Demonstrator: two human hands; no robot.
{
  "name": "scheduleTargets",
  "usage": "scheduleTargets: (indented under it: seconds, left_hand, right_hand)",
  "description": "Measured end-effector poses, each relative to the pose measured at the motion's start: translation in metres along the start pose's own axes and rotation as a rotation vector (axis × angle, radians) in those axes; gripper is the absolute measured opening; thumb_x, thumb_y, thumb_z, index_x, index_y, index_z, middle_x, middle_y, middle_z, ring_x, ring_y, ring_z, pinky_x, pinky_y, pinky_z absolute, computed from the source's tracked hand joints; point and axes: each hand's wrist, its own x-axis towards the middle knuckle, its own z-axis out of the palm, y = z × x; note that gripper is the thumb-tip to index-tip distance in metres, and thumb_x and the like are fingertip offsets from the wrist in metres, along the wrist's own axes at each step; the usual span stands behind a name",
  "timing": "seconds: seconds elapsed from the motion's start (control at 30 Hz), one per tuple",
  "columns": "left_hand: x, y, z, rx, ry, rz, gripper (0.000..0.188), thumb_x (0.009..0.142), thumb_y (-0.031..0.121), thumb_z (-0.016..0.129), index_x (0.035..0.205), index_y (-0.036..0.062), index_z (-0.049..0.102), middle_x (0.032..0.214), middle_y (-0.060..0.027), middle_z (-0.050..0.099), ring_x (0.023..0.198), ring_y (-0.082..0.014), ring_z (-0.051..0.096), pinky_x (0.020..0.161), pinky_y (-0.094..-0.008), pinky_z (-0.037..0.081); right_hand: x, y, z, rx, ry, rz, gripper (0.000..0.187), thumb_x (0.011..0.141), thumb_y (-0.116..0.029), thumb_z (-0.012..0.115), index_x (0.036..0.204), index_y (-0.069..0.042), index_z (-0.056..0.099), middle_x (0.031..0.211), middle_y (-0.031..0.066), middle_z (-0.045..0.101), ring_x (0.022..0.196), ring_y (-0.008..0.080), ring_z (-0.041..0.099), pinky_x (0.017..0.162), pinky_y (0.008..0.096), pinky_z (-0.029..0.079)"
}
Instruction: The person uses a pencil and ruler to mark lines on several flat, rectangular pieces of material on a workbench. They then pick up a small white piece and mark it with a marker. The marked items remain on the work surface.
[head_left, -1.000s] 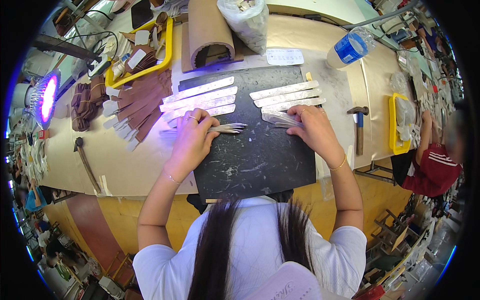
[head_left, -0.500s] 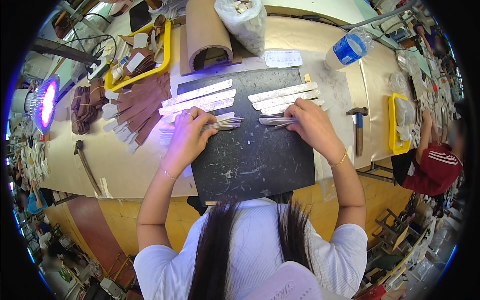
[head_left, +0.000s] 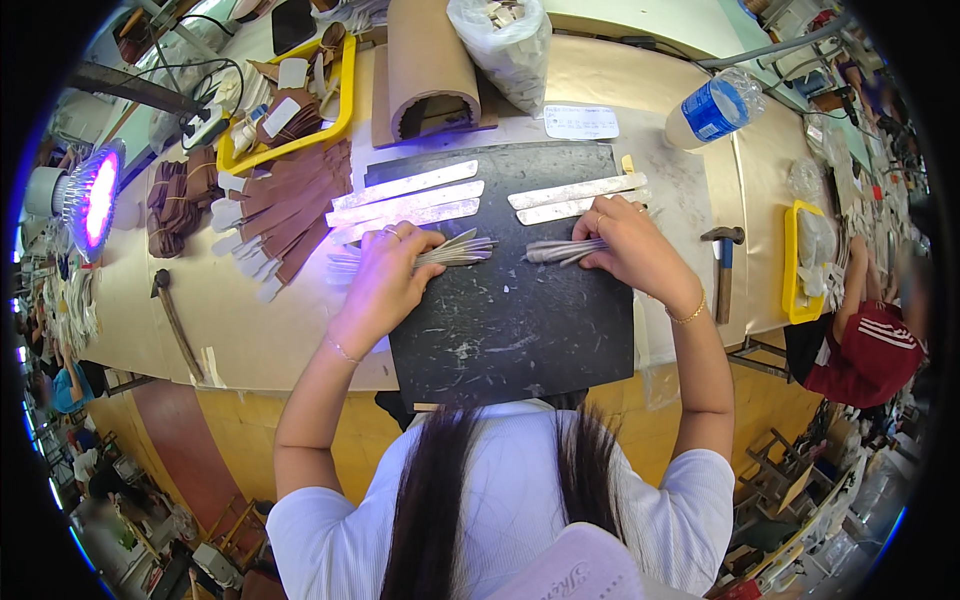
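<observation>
My left hand (head_left: 392, 268) is closed on a bundle of thin pale strips (head_left: 458, 251), whose ends fan out past the fingertips. In my right hand (head_left: 635, 250) is a second bundle of pale strips (head_left: 556, 252), pinched between thumb and fingers. Both bundles are just over a scuffed black mat (head_left: 500, 345), a gap between them. Beyond my left hand lie several flat whitish strips (head_left: 415, 190), side by side and slightly slanted. Two similar strips (head_left: 572, 191) lie beyond my right hand, which partly covers the nearer one.
Brown strips with pale ends (head_left: 290, 205) fan out at left, near a yellow tray (head_left: 345, 100) and a lamp (head_left: 95, 203). Hammers (head_left: 178, 325) (head_left: 723, 275) lie either side. A brown roll (head_left: 425, 60), plastic bag (head_left: 510, 60) and bottle (head_left: 708, 110) stand behind. A co-worker sits at right.
One fewer loose strip lies beyond my right hand, and one fewer shows beyond my left. Both hands still grip their bundles, and the view has shifted slightly.
</observation>
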Motion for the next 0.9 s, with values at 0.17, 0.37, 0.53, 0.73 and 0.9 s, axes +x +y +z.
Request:
scheduleTargets:
  seconds: [0.17, 0.37, 0.53, 0.73, 0.9]
  left_hand:
    - [0.01, -0.011, 0.003, 0.048, 0.061, 0.049, 0.027, 0.083, 0.014, 0.078, 0.109, 0.0075, 0.071, 0.105, -0.0095, 0.063, 0.102, -0.0299, 0.056, 0.09, -0.0399, 0.042]
    - [0.025, -0.012, -0.006, 0.114, 0.076, 0.127, 0.029, 0.083, 0.017, 0.08, 0.109, 0.0075, 0.071, 0.108, -0.0098, 0.061, 0.106, -0.0309, 0.055, 0.095, -0.0407, 0.042]
    - [0.027, -0.006, -0.009, 0.036, 0.03, 0.029, 0.029, 0.082, 0.015, 0.078, 0.108, 0.0069, 0.07, 0.104, -0.0127, 0.061, 0.106, -0.033, 0.056, 0.093, -0.0431, 0.043]
    - [0.024, -0.008, -0.005, -0.101, -0.043, 0.028, 0.029, 0.082, 0.011, 0.078, 0.109, 0.003, 0.068, 0.104, -0.0139, 0.058, 0.104, -0.0345, 0.056, 0.091, -0.0434, 0.046]
    - [0.03, -0.017, -0.001, 0.034, 0.095, 0.143, 0.03, 0.081, 0.013, 0.079, 0.107, 0.0047, 0.069, 0.107, -0.013, 0.058, 0.106, -0.0338, 0.055, 0.093, -0.0436, 0.044]
  right_hand:
    - [0.009, 0.004, 0.0, 0.023, 0.068, -0.003, 0.031, 0.068, -0.005, 0.084, 0.094, -0.007, 0.068, 0.101, 0.0066, 0.059, 0.102, 0.0283, 0.057, 0.092, 0.0404, 0.048]
    - [0.024, 0.016, -0.004, -0.039, 0.061, -0.065, 0.035, 0.068, -0.008, 0.086, 0.098, -0.008, 0.067, 0.106, 0.006, 0.06, 0.103, 0.0281, 0.057, 0.091, 0.0395, 0.049]
    - [0.031, 0.021, -0.002, 0.051, -0.009, -0.018, 0.041, 0.07, -0.011, 0.087, 0.104, -0.01, 0.064, 0.107, 0.006, 0.061, 0.103, 0.0285, 0.056, 0.09, 0.0388, 0.047]
    - [0.033, 0.017, -0.006, -0.019, 0.006, -0.073, 0.04, 0.072, -0.012, 0.086, 0.103, -0.01, 0.061, 0.1, 0.0075, 0.063, 0.101, 0.0299, 0.057, 0.091, 0.0397, 0.045]
    - [0.039, 0.013, -0.011, 0.019, -0.12, 0.009, 0.039, 0.072, -0.013, 0.085, 0.103, -0.01, 0.061, 0.102, 0.007, 0.065, 0.102, 0.0294, 0.059, 0.09, 0.0401, 0.044]
